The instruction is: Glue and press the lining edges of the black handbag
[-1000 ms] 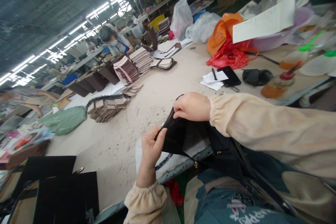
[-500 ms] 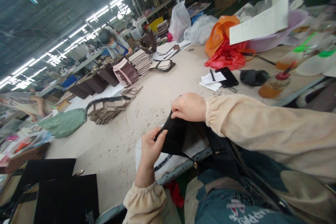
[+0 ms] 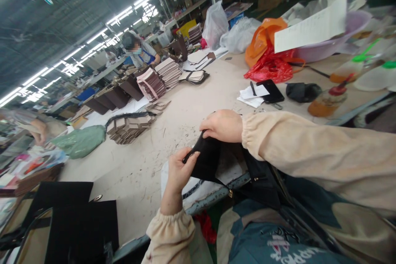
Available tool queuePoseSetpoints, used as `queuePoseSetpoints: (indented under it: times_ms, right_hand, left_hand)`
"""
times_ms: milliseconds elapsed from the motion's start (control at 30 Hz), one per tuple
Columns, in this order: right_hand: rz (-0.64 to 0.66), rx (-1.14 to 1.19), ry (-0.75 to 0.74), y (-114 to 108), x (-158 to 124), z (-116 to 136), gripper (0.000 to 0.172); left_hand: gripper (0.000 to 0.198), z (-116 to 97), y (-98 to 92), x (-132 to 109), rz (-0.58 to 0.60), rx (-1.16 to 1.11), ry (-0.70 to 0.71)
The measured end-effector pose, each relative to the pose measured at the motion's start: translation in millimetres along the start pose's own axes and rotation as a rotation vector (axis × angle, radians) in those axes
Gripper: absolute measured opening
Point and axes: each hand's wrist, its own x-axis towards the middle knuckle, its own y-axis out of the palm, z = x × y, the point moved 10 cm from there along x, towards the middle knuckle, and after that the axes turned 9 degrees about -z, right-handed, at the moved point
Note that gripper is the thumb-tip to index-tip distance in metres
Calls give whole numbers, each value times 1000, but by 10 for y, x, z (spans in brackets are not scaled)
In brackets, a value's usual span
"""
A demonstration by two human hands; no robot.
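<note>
My left hand (image 3: 178, 170) and right hand (image 3: 222, 125) pinch the black fabric (image 3: 206, 157) by its edge, at the near side of the table (image 3: 136, 173). Phone (image 3: 274, 92), papers (image 3: 261, 91) (pen (image 3: 253, 89) on top) and red plastic bag (image 3: 268, 69) lie beyond; black panels (image 3: 86, 229) stand leftward.

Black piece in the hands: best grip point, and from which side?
Likely a thumb-and-finger pinch on the black piece at its upper edge, left hand from the left, right hand from the right. That edge is thin and runs nearly straight between the hands; the material below looks soft, so gripping there may crease it.
</note>
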Motion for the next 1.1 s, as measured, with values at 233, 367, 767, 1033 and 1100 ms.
queuePoseSetpoints:
  times_ms: [233,367,767,1033,1100]
  right_hand:
    - [82,-31,45,32,33,-4,25]
    - [91,-18,52,54,70,4,24]
    - [28,-66,31,-20,-27,-90,33]
    - [31,-138,77,-130,-127,-226,22]
    - [22,-152,104,-142,-112,-255,26]
  left_hand:
    - [27,-47,-43,9,2,57,-22]
    - [28,-271,-57,11,91,345,43]
    - [31,-476,141,220,1,759,60]
    - [30,-425,96,238,5,694,24]
    - [29,-411,104,242,17,667,15]
